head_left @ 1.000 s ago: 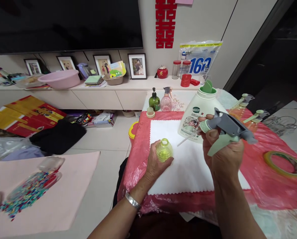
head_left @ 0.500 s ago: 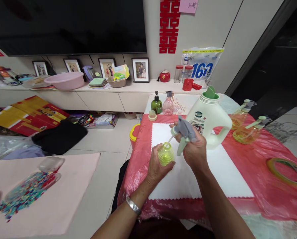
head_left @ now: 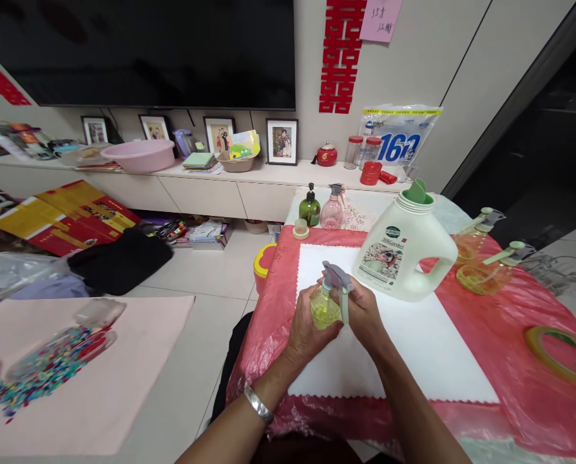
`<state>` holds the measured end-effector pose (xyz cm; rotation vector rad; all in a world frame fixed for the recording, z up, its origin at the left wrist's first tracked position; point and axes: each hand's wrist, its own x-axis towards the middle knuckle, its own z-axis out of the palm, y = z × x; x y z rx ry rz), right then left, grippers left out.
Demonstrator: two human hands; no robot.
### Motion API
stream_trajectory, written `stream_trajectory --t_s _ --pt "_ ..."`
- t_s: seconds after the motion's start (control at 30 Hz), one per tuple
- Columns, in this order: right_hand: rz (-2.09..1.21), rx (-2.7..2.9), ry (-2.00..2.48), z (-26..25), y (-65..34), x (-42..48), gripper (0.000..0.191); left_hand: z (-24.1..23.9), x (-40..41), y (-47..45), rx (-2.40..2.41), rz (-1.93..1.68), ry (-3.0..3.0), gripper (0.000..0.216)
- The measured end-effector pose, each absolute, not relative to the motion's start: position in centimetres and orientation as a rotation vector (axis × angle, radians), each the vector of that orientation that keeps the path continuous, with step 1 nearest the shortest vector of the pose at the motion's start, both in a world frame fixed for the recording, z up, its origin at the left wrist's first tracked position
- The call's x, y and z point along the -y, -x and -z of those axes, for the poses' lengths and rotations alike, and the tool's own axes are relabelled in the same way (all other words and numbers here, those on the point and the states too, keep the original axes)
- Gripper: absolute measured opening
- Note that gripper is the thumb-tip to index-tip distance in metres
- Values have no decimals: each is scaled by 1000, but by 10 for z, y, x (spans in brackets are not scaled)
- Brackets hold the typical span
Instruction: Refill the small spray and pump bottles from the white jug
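Above a white scalloped mat (head_left: 413, 361), my left hand (head_left: 301, 332) wraps round a small yellow-green spray bottle (head_left: 325, 310) from the left. My right hand (head_left: 366, 314) closes round the grey spray head (head_left: 337, 276), which sits at the bottle's neck with its pale green trigger hanging down on the right. Whether the collar is screwed on, I cannot tell, as fingers cover part of it. Just behind my right hand stands a large pale green detergent jug (head_left: 404, 251), uncapped, its green spout showing. The jug's cap (head_left: 301, 229) lies near the mat's far left corner.
Two amber spray bottles (head_left: 486, 274) stand right of the jug, with a roll of tape (head_left: 561, 354) nearer me. A dark green pump bottle (head_left: 310, 207) and a pink spray bottle (head_left: 332, 209) stand at the back. Colourful small pieces (head_left: 46, 374) lie on a pink sheet at left.
My right hand has brought the spray head down onto the bottle's neck; its tube, visible above the mouth before, is now inside. The view has shifted slightly.
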<state>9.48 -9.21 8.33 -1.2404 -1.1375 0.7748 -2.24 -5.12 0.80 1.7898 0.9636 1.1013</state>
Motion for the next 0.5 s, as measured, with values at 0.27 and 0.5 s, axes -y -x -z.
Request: stream_trajectory --t_s 0.27,0.5 --pt "-651 1149 1226 -73 -87 94 31 -14 52 24 -972 -1076 -1774 76" --pt "-542 1192 1185 -62 -86 90 33 -18 51 31 -909 -992 -1654 77"
